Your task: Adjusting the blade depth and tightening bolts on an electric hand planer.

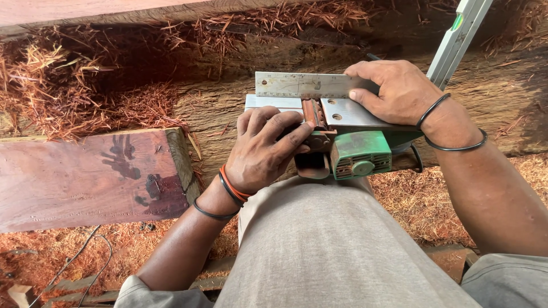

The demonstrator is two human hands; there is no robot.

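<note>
Ground: reddish wood shavings [85, 97] — fibrous, heaped around a rough log [502, 97].
Plank: flat red-brown wooden board [85, 177], stained dark.
Planer: green-bodied electric planer with steel sole [354, 142], upturned on the lap.
Ruler: steel ruler [302, 84] on edge across the sole.
Right hand [399, 91]: fingers curled, pinning the ruler.
Left hand [265, 149]: fingers closed over the planer's front — bangled wrist.
</note>
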